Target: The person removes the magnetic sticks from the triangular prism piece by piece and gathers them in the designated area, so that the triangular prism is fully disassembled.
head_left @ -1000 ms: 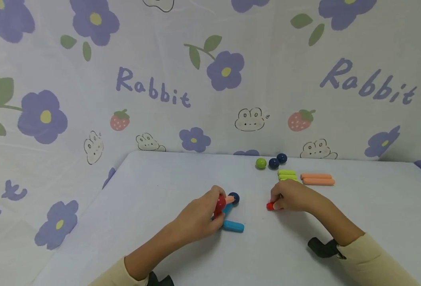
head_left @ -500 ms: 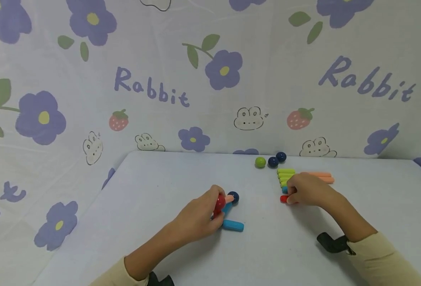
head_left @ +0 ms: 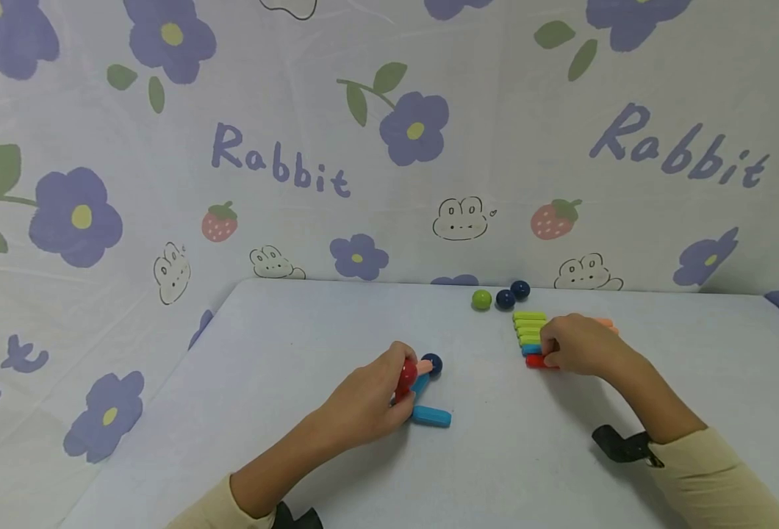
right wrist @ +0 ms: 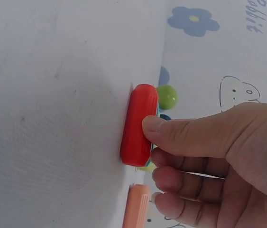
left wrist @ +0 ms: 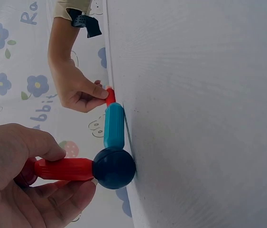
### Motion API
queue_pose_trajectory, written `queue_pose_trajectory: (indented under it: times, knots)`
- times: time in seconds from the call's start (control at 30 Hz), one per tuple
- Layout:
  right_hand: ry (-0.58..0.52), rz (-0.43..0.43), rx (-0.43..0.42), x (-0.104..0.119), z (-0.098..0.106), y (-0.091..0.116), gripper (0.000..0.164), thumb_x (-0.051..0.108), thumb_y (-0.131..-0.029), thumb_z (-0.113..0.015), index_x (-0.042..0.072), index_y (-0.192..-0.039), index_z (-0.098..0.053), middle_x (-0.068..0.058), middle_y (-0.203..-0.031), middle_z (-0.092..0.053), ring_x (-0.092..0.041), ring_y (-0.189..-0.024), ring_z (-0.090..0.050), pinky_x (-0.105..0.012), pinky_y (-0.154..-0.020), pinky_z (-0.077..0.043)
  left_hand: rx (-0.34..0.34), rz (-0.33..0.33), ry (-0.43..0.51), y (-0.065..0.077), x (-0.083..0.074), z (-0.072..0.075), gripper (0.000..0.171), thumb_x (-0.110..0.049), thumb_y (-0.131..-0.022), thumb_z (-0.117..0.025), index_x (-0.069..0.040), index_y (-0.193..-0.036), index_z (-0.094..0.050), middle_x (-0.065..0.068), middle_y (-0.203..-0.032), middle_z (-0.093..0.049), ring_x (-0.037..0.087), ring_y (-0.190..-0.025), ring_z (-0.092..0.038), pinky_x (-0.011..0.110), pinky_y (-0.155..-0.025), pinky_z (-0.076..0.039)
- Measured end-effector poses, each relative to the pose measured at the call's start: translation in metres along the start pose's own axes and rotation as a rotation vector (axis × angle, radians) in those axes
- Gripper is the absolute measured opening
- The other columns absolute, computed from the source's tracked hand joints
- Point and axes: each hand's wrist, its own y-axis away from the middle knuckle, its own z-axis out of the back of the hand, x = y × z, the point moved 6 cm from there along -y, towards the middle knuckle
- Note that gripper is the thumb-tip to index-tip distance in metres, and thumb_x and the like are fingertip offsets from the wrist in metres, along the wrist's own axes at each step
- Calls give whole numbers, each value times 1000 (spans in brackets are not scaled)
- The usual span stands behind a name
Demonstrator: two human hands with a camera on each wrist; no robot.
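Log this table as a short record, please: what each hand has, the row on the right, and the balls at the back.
Left hand: grips a red stick joined to a dark blue ball
Right hand: pinches a second red stick
Row, far to near: lime sticks, blue stick, second red stick
Partly hidden by right hand: orange sticks
Back: one green ball, two navy balls

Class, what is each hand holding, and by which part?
The left hand grips a joined structure by its red rod; the right hand pinches a separate red rod, thumb near the middle.
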Motion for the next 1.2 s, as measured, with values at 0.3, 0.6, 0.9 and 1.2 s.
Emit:
queue_pose_trajectory:
  times: [0.3, 0.6, 0.9, 1.2]
  knots:
    - [-14, 17, -19, -1, 1, -2, 12, 5, -85, -77, 11, -80, -68, 2, -77, -57, -20, -77, -52, -33, -66, -44, 1, 3, 1, -1, 0, 0, 49, -10, -89, -75, -8, -127, -45, 8, -114, -61, 16, -91, -62, 26, -81, -56]
    - [-19, 72, 64, 3, -7, 1, 15, 7, -82, -80, 11, -88, -68, 3, -77, -55, -17, -77, -50, -32, -68, -45, 11, 13, 11, -1, 2, -1, 47, -11, -89, -74, -8, -126, -45, 8, -113, -61, 14, -88, -61, 24, -80, -56]
    - [-2, 112, -88, 8, 7, 3, 19, 1, -83, -78, 5, -101, -74, -1, -95, -66, -27, -92, -59, -51, -87, -52, 12, 10, 9, -1, 2, -2, 46, -12, -90, -73, -9, -126, -45, 7, -111, -60, 13, -86, -60, 23, -80, -55]
    - [-38, 115, -39, 13, 6, 5, 17, 1, -88, -73, 5, -104, -70, -1, -95, -66, -24, -90, -59, -48, -85, -53, 15, 20, 11, -1, 3, -3, 47, -11, -90, -74, -8, -127, -45, 8, -113, -61, 14, -88, -62, 25, -80, -56]
